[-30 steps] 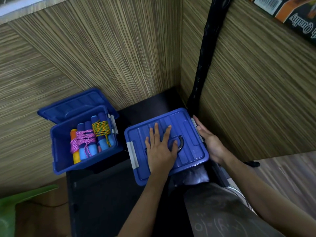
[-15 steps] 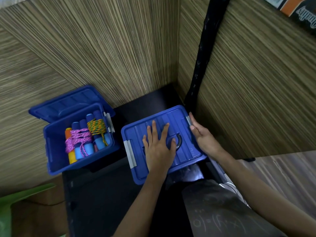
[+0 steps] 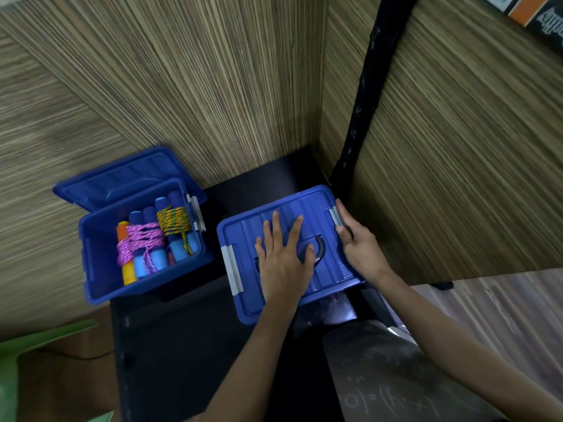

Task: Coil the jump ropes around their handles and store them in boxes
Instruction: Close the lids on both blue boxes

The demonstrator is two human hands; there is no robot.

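Observation:
A closed blue box point(image 3: 323, 208) with a ribbed lid sits on the black table point(image 3: 182, 345). My left hand point(image 3: 283, 254) lies flat on the lid, fingers spread, partly covering its dark handle point(image 3: 320, 249). My right hand point(image 3: 361, 248) is at the box's right side, fingertips on the grey right latch point(image 3: 334, 215). The grey left latch point(image 3: 233, 271) is free. To the left stands an open blue box point(image 3: 100, 278), its lid point(image 3: 122, 178) leaning behind it. Inside it are foam handles wrapped in a pink rope point(image 3: 138, 242) and a yellow-green rope point(image 3: 173, 219).
Striped wood-grain walls close in the corner behind and to the right. A black pole point(image 3: 365, 102) rises just behind the closed box. A green object point(image 3: 36, 333) lies at the lower left. My dark-clothed leg point(image 3: 380, 376) fills the lower right.
My right hand slid from the side of the closed box onto its right latch. My left hand stayed flat on the lid. The view shifted slightly.

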